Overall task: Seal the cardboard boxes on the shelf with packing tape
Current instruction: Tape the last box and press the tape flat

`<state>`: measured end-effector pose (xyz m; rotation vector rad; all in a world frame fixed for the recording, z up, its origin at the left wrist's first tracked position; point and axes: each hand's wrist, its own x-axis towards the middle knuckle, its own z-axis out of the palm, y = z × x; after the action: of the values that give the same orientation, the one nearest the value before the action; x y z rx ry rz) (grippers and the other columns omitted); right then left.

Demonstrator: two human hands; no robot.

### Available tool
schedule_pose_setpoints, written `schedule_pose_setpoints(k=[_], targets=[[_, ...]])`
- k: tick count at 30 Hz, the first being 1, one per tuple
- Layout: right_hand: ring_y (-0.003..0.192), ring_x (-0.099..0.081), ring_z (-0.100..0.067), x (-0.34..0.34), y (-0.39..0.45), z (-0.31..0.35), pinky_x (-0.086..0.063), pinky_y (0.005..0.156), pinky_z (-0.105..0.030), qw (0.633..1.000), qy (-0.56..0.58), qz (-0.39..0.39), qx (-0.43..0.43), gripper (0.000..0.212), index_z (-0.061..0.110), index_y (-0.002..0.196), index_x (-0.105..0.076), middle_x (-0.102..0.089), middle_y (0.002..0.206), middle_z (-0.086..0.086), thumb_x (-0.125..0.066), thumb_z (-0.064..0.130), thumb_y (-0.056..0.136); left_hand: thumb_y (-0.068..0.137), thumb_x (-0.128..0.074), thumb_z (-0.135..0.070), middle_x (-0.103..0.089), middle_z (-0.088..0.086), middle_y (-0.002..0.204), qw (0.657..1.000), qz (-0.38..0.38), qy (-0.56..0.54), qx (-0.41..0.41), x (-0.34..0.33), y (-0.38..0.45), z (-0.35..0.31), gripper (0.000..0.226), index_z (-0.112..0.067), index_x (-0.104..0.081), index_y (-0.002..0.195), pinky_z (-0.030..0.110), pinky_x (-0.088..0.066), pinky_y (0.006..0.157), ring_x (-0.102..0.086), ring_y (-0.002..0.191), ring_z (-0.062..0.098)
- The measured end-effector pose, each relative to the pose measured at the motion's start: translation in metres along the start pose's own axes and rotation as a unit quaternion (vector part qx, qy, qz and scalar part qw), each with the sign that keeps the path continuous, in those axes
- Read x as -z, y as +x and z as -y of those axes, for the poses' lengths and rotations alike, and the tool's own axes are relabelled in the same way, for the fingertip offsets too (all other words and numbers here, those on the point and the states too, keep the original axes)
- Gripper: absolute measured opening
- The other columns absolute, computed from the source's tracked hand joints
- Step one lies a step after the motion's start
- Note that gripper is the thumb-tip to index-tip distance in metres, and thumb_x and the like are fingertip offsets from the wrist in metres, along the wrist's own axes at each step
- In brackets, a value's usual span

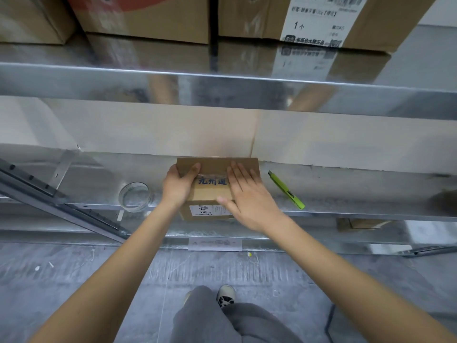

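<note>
My left hand (178, 183) held a curled grip on the small brown cardboard box (214, 191) while my right hand (247, 194) pressed flat, fingers straight, along its clear tape strip (212, 175) running left to right.

small cardboard box (212, 194): brown, blue handwritten characters on top, white label on front
tape roll (135, 196): clear
utility knife (286, 190): lime green
shelf (346, 194): shiny silver metal
trousers (222, 323): grey

four boxes (217, 191) — one tape roll (135, 196), one cutter (286, 190)
</note>
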<state>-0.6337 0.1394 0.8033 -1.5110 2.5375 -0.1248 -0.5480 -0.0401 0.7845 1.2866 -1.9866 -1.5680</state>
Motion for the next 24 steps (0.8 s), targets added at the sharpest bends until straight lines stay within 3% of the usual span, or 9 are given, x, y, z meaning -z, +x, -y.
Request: schedule_pose_setpoints(k=[4,7,10,12,14,16,20,22,24], targets=[[0.148,0.013,-0.017,-0.021,-0.051,0.008,0.009,0.120,-0.034,1.000,0.003,-0.015,0.015,0.081,0.008,0.154,0.004,0.010,0.160,-0.006,-0.014,0.062,0.096,0.088,-0.066,-0.046,-0.067,0.007,0.115,1.000,0.009,-0.003,0.008,0.001,0.000,-0.001,0.048,-0.010,-0.059,0.118,0.041,-0.049,0.097,-0.063,0.106,0.026],[0.149,0.005,-0.016,-0.025,-0.052,0.004,-0.005,0.122,-0.039,0.997,-0.003,-0.066,0.033,0.074,0.009,0.154,-0.005,0.000,0.161,-0.006,-0.022,0.055,0.099,0.083,-0.068,-0.053,-0.069,0.006,0.112,1.000,0.011,-0.004,0.018,0.003,0.001,-0.003,0.055,-0.010,-0.060,0.117,0.043,-0.051,0.096,-0.065,0.103,0.026],[0.149,0.005,-0.011,-0.013,-0.042,-0.014,-0.004,0.122,-0.035,0.987,0.136,-0.083,-0.005,0.078,0.022,0.156,-0.006,0.002,0.162,0.003,-0.044,0.055,0.096,0.089,-0.056,-0.060,-0.069,0.007,0.114,0.992,0.060,-0.093,0.055,0.010,-0.007,-0.010,0.055,-0.014,-0.061,0.117,0.044,-0.052,0.096,-0.066,0.102,0.024],[0.149,0.000,-0.010,-0.006,-0.034,-0.031,-0.007,0.122,-0.034,0.948,0.290,-0.093,-0.089,0.090,0.028,0.155,-0.008,0.001,0.163,0.005,-0.061,0.054,0.087,0.097,-0.035,-0.061,-0.065,0.003,0.126,0.973,0.108,-0.191,0.076,0.016,-0.017,-0.008,0.055,-0.020,-0.058,0.126,0.043,-0.047,0.103,-0.062,0.114,0.020],[0.147,-0.015,-0.009,-0.005,-0.027,-0.040,-0.020,0.120,-0.040,0.897,0.410,-0.083,-0.144,0.090,0.030,0.154,-0.015,-0.015,0.161,0.008,-0.067,0.052,0.083,0.100,-0.024,-0.060,-0.061,-0.001,0.133,0.964,0.119,-0.223,0.082,0.019,-0.025,0.001,0.054,-0.026,-0.054,0.131,0.042,-0.041,0.109,-0.058,0.120,0.016],[0.139,-0.034,-0.011,-0.005,-0.021,-0.039,-0.035,0.113,-0.040,0.892,0.415,-0.101,-0.150,0.086,0.030,0.150,-0.030,-0.036,0.152,0.008,-0.068,0.058,0.078,0.094,-0.026,-0.070,-0.059,-0.006,0.135,0.974,0.114,-0.184,0.066,0.023,-0.032,0.014,0.061,-0.033,-0.053,0.133,0.044,-0.037,0.112,-0.055,0.124,0.014],[0.096,-0.056,-0.014,0.013,-0.007,-0.028,-0.047,0.080,-0.030,0.881,0.371,-0.211,-0.205,0.068,0.025,0.119,-0.058,-0.059,0.111,0.003,-0.061,0.073,0.070,0.076,-0.030,-0.090,-0.046,-0.011,0.148,0.992,0.106,-0.068,-0.026,0.034,-0.033,0.025,0.087,-0.037,-0.039,0.145,0.045,-0.026,0.118,-0.038,0.139,0.010],[0.086,-0.059,-0.018,0.019,0.008,-0.029,-0.046,0.074,-0.033,0.859,0.409,-0.181,-0.248,0.058,0.018,0.092,-0.061,-0.064,0.093,-0.001,-0.057,0.074,0.073,0.079,-0.039,-0.083,-0.054,-0.007,0.140,0.995,0.086,-0.019,-0.047,0.032,-0.032,0.018,0.083,-0.028,-0.045,0.141,0.043,-0.035,0.112,-0.047,0.132,0.014],[0.081,-0.061,-0.023,0.017,0.021,-0.030,-0.043,0.066,-0.032,0.859,0.424,-0.089,-0.271,0.053,0.016,0.077,-0.057,-0.066,0.083,-0.004,-0.054,0.069,0.082,0.088,-0.047,-0.068,-0.061,-0.001,0.130,0.996,0.078,-0.010,-0.028,0.025,-0.029,0.016,0.067,-0.019,-0.051,0.133,0.039,-0.041,0.105,-0.055,0.122,0.019]])
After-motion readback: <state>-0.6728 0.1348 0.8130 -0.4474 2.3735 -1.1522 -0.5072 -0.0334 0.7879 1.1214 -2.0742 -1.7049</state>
